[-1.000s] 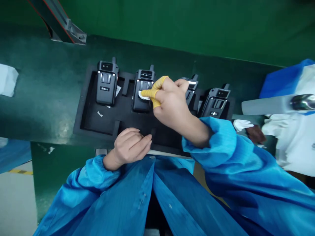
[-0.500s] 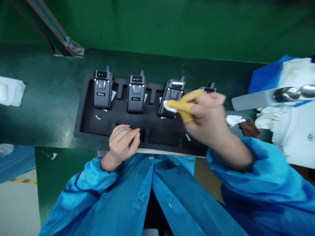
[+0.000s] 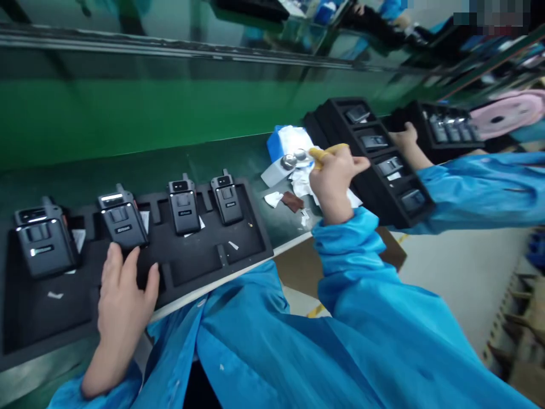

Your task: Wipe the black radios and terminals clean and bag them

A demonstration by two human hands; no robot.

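Several black walkie-talkies stand in a row in a black foam tray (image 3: 191, 264). My left hand (image 3: 125, 289) is open, fingers spread, at the lower edge of the second walkie-talkie from the left (image 3: 123, 218); whether it touches is unclear. My right hand (image 3: 336, 179), with yellow finger covers, is beside the metal tops of a white bottle (image 3: 276, 172). Its thumb and finger are pinched together. A bit of white shows at the fingertips, blending with the white cloths (image 3: 301, 183) behind; it looks like the white wad held earlier.
A blue box (image 3: 275, 146) of white wipes stands behind the bottle. A crumpled wipe (image 3: 273, 199) and a brown cloth piece (image 3: 292, 201) lie nearby. Stacked black trays (image 3: 361, 159) with devices stand at the right. A co-worker's hand (image 3: 406, 139) and blue sleeve reach in behind them.
The view has swung right. My right hand has left the third walkie-talkie, where it held a white wad, for the bottle. My left hand has spread its fingers and moved up to a walkie-talkie.
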